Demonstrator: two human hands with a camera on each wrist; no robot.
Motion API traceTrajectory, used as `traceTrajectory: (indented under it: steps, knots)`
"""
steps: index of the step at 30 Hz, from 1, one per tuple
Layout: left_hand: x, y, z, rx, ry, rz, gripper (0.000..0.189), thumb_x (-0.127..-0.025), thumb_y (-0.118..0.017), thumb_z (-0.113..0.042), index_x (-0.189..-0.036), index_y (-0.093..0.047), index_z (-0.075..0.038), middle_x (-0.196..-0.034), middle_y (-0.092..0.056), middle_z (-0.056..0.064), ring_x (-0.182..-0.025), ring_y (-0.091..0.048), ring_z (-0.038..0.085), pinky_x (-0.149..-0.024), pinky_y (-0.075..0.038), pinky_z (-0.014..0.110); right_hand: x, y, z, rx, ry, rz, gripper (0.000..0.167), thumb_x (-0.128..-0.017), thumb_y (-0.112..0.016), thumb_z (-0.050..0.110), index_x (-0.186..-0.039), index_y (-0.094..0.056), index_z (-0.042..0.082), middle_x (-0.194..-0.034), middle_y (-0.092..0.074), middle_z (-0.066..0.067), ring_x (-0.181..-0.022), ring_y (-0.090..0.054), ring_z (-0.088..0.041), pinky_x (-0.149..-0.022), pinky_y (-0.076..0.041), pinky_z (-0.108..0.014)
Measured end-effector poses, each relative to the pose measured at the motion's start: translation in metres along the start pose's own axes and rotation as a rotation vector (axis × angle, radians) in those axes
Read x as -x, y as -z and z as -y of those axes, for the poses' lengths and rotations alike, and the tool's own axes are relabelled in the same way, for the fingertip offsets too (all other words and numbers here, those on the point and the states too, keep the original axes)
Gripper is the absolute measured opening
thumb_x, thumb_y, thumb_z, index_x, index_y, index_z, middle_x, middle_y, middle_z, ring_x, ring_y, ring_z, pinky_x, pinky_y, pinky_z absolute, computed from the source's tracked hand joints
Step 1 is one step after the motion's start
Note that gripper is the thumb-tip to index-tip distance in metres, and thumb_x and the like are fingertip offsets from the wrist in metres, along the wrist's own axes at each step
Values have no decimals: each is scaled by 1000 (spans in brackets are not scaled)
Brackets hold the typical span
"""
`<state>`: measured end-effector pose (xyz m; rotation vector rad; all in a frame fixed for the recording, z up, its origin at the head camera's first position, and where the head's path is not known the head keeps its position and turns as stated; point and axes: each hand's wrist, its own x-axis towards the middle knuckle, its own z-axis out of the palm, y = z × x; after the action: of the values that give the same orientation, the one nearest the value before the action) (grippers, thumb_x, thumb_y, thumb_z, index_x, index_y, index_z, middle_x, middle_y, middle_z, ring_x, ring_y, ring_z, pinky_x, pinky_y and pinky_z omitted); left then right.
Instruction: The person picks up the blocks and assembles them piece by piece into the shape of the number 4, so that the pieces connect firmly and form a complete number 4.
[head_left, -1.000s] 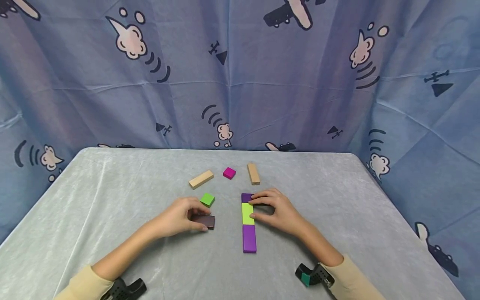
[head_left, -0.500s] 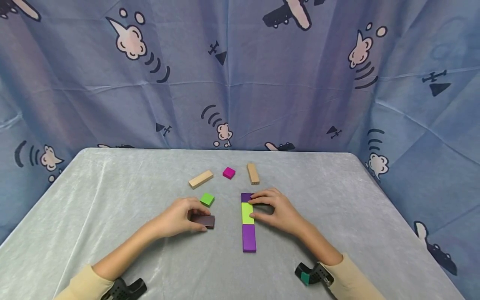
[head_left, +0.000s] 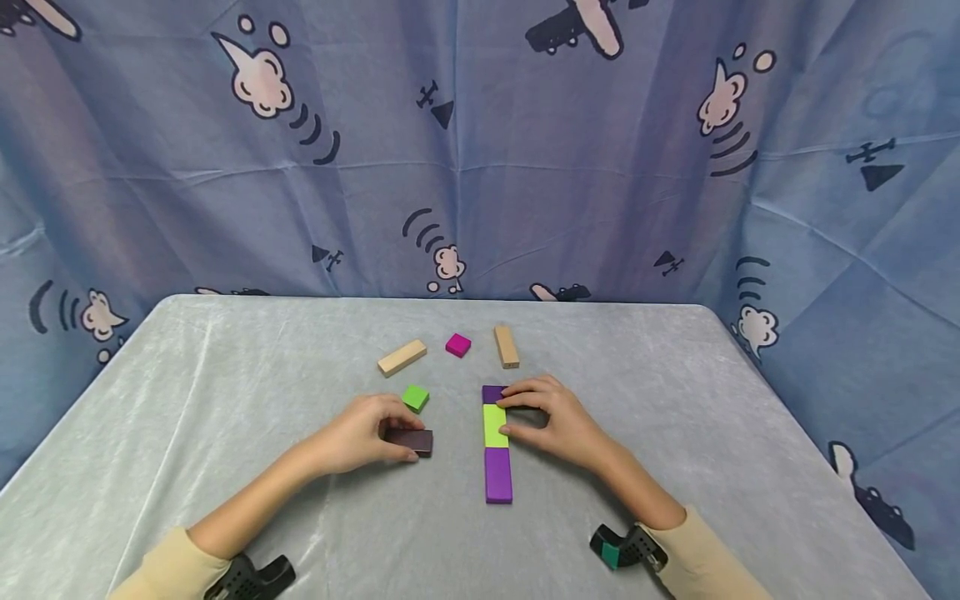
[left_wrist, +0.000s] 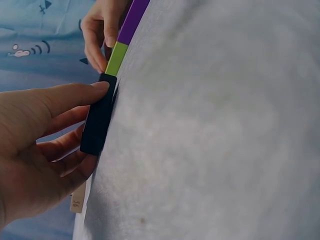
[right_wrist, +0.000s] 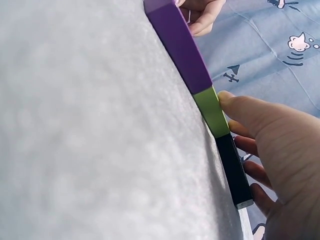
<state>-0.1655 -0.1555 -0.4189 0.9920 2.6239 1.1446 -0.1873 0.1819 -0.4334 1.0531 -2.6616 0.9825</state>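
In the head view, my left hand (head_left: pixel 375 429) holds a dark brown block (head_left: pixel 418 442) by its sides, thumb on the near side and fingers on the far side. The left wrist view shows the same grip on the dark block (left_wrist: pixel 98 120). To its right lies a straight row: a dark purple block (head_left: pixel 491 394) at the far end, a lime block (head_left: pixel 494 427) in the middle, a purple block (head_left: pixel 498 477) nearest me. My right hand (head_left: pixel 558 421) touches the right side of the row, thumb at the lime block, fingertips around the dark purple one.
A green block (head_left: pixel 416 398) lies just beyond my left hand. Farther back are two light wooden blocks (head_left: pixel 402 358) and a magenta block (head_left: pixel 458 345). All are on a table with a pale grey cloth (head_left: pixel 300 342). A blue patterned curtain (head_left: pixel 375 208) hangs behind.
My left hand and the dark brown block have shifted very slightly to the right. The right hand and the row stay as they were.
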Motion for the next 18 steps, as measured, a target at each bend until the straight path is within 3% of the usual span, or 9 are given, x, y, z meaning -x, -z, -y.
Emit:
traceTrajectory:
  steps: [18]
  knots:
    - [-14, -1, -7, -14, -16, 16, 29, -84, -90, -17, -109, -81, -6, -99, -72, -4, -85, -56, 4, -73, -49, 23, 0, 0, 0, 7, 6, -4, 30, -88, -88, 17, -116, -82, 12, -124, -74, -3, -120, -62, -26, -101, -54, -48]
